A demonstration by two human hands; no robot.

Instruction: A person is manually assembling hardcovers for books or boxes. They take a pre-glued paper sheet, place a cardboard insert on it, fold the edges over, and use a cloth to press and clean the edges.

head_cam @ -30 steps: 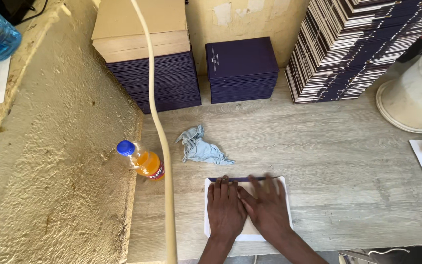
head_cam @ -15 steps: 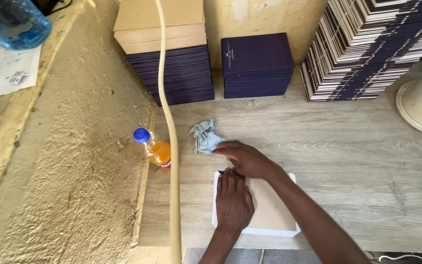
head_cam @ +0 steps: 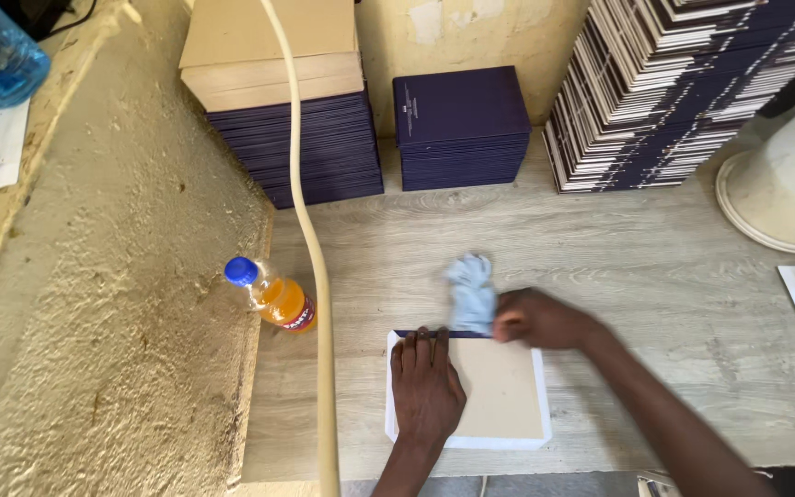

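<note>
Head view, only one camera. The right hand [head_cam: 537, 319] now grips the pale blue cloth [head_cam: 471, 293], fingers closed around its lower end, and holds it at the far edge of the tan board [head_cam: 499, 387]. Half a second ago that hand was only reaching toward the cloth, which lay loose on the wooden table [head_cam: 655, 276] beyond the board; a full second ago both hands were flat on the board. So the cloth has been picked up and brought over to the work.

The left hand [head_cam: 425, 382] lies flat, fingers together, pressing down the board's left part, its fingertips at the dark navy strip [head_cam: 434, 333] along the far edge. The board sits on a white sheet [head_cam: 545, 433] that shows around its edges.

Judgement: the cloth is likely meant for rubbing or wiping along that navy strip while the left hand steadies the piece.

Nearby: an orange drink bottle [head_cam: 273, 296] with a blue cap to the left; stacks of navy covers [head_cam: 460, 129] against the wall; a white bucket [head_cam: 789, 184] at right.
</note>
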